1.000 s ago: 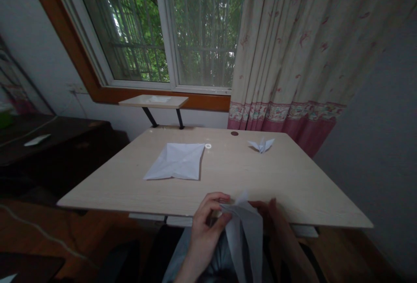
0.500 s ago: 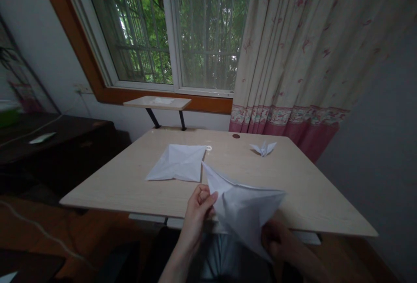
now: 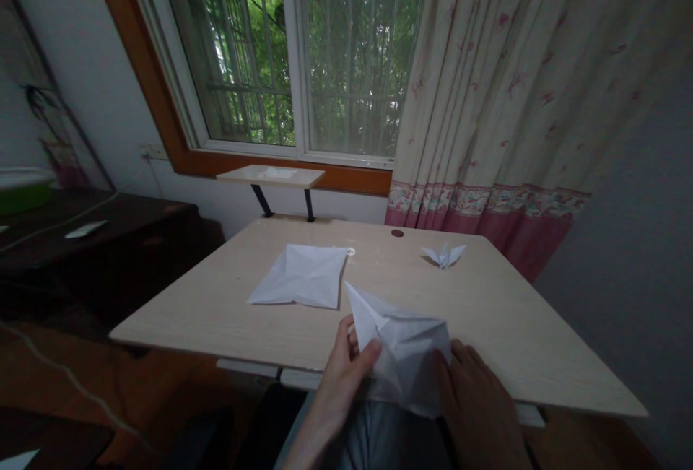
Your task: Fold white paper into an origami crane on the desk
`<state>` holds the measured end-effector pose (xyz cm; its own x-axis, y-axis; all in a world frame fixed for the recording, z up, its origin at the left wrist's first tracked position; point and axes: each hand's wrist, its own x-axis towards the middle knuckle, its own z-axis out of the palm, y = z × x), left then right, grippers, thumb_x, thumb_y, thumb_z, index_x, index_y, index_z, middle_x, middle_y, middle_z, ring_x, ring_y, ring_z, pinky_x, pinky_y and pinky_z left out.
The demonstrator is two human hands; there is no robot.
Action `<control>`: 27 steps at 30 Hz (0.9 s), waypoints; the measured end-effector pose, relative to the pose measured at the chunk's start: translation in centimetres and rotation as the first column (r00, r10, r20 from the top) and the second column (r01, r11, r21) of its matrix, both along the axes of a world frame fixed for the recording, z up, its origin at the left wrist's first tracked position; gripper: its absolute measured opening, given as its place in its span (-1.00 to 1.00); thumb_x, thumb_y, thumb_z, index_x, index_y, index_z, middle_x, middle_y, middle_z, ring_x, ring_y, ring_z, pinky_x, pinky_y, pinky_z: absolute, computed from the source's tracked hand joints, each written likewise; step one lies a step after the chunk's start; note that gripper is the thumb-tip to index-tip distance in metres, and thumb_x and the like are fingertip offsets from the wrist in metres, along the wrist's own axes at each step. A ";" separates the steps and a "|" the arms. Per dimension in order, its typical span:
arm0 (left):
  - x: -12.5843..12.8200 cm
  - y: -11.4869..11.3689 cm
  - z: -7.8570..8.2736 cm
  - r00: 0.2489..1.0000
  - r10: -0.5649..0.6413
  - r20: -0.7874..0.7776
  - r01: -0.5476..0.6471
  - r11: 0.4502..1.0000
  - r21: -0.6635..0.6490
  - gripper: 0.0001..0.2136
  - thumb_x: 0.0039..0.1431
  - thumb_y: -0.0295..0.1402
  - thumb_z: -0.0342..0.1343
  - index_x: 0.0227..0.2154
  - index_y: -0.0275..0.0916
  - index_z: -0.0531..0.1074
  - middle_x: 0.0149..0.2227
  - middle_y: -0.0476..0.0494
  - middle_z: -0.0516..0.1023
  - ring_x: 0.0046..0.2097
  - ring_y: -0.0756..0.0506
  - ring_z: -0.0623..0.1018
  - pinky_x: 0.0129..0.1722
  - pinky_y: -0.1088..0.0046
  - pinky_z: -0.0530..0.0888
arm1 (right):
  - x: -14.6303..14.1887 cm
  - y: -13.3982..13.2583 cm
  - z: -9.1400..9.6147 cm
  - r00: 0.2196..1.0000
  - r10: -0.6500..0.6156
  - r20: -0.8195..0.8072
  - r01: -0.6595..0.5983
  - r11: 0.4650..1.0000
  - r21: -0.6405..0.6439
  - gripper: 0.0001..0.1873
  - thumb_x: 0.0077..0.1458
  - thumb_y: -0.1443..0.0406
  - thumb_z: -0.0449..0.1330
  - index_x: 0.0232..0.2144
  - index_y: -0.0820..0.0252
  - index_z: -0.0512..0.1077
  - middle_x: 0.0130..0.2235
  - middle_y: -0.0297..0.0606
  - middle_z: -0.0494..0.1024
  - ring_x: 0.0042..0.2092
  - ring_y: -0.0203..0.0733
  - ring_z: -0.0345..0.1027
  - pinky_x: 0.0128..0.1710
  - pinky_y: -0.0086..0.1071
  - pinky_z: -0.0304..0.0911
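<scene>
A creased sheet of white paper (image 3: 403,347) is held up in front of me at the table's near edge, one pointed corner sticking up at its left. My left hand (image 3: 351,358) grips its left side, thumb on the face turned to me and fingers behind. My right hand (image 3: 468,383) is closed on the right side, thumb on the near face; its fingers lie partly behind the sheet. A second creased white sheet (image 3: 303,276) lies spread on the table, beyond my left hand. Farther right stands a folded paper crane (image 3: 444,257) with wings spread.
The pale wooden table (image 3: 216,318) has a small raised shelf (image 3: 246,175) at its back left. A small white ring (image 3: 351,251) lies by the flat sheet's corner. Behind are a barred window (image 3: 351,66) and a floral curtain (image 3: 487,94). A dark cabinet (image 3: 135,239) stands at left.
My right hand has moved up and now grips the paper's right side with the thumb in front. The held sheet looks narrower, its right point drawn in. The view has shifted slightly.
</scene>
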<state>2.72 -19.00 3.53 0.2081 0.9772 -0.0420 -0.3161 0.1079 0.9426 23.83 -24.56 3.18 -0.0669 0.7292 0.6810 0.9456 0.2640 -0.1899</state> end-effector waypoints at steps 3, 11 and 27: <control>0.2 0.0 0.1 0.996 -0.094 0.012 0.093 0.995 0.026 -0.24 -0.17 -0.15 0.46 0.11 -0.20 0.28 0.00 -0.31 0.58 -0.01 -0.29 0.59 0.02 0.24 0.47 | -0.1 0.4 1.5 0.996 0.002 0.092 -0.006 0.999 0.045 -0.63 0.34 0.31 -0.10 -0.05 0.05 0.48 -0.16 -0.19 0.64 -0.17 -0.08 0.54 -0.22 -0.26 0.43; -1.7 -0.7 2.5 0.992 -0.097 -0.085 0.095 0.995 -0.032 -0.19 0.04 -0.06 0.33 0.30 -0.20 0.16 0.01 -0.27 0.53 0.00 -0.26 0.56 0.02 0.24 0.43 | 0.0 1.6 2.2 0.981 -0.040 0.187 -0.015 0.958 0.286 -0.66 0.43 0.16 -0.12 -0.13 0.11 0.42 -0.19 -0.12 0.63 -0.18 -0.06 0.54 -0.18 -0.23 0.41; -9.2 6.6 1.6 0.894 0.129 -0.429 -0.066 0.985 0.158 -0.66 -0.08 -0.05 0.29 -0.48 -0.28 0.51 -0.37 -0.20 0.63 -0.25 -0.26 0.58 -0.23 0.35 0.48 | -2.5 9.7 4.4 0.500 -0.026 -0.866 -0.631 0.674 -0.384 -0.39 -0.02 -0.23 0.24 -0.55 0.22 0.48 -0.53 -0.27 0.50 -0.47 -0.14 0.34 -0.48 -0.35 0.22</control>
